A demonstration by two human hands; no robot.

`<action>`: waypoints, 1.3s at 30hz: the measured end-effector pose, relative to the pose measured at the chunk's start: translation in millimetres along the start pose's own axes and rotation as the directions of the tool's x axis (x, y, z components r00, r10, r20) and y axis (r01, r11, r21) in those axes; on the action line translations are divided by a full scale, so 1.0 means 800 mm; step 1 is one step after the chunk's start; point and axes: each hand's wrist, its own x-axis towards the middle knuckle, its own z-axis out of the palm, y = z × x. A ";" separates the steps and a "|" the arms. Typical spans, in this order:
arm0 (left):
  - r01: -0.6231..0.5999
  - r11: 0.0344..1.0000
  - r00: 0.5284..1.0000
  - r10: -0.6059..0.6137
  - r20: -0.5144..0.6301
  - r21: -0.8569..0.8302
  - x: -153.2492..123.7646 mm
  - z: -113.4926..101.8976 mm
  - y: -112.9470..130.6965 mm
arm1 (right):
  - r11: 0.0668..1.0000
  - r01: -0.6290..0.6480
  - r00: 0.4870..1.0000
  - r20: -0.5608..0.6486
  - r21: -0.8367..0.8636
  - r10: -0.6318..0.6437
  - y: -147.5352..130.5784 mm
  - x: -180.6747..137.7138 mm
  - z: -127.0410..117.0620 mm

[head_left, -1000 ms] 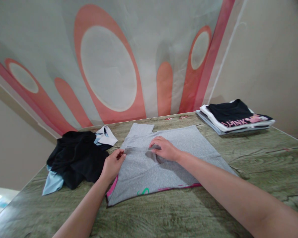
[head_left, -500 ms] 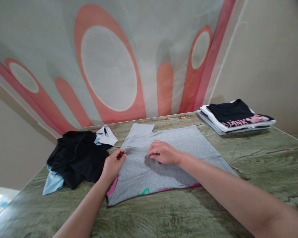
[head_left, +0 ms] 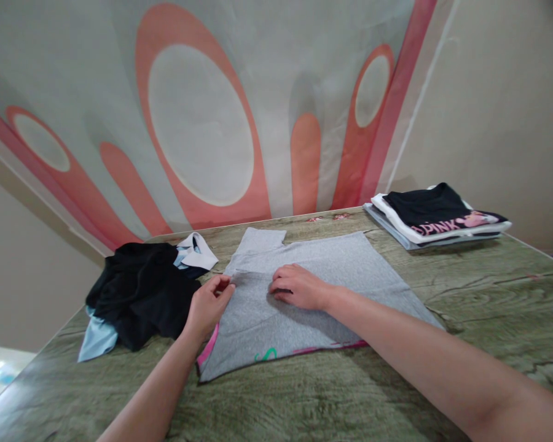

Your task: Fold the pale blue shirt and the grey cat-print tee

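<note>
A grey T-shirt lies spread flat on the green wood-grain table, with pink and green print showing along its near edge. My left hand pinches the shirt's left edge between thumb and fingers. My right hand rests on the middle of the grey cloth, fingers curled down and pressed onto it. A folded-in sleeve pokes out at the shirt's far left corner.
A heap of black clothes with light blue and white pieces lies at the left of the table. A stack of folded shirts, the top one black with pink lettering, sits at the far right. A wall with orange ovals rises behind.
My right hand has slid a little leftward and nearer over the grey cloth, flattening the wrinkle beneath it. My left hand keeps its pinch on the edge.
</note>
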 end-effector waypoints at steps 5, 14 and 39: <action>-0.014 1.000 0.999 0.015 0.028 -0.021 -0.002 0.004 0.002 | 0.999 -0.025 0.999 0.022 -0.040 0.026 -0.003 0.001 -0.001; -0.024 1.000 1.000 0.024 0.003 -0.013 -0.004 0.004 0.006 | 0.991 0.054 0.998 -0.022 0.123 -0.052 -0.004 -0.004 -0.020; -0.032 0.999 0.999 0.032 -0.010 -0.005 -0.003 0.005 0.002 | 0.988 0.015 1.000 0.028 -0.155 -0.011 -0.017 0.002 -0.003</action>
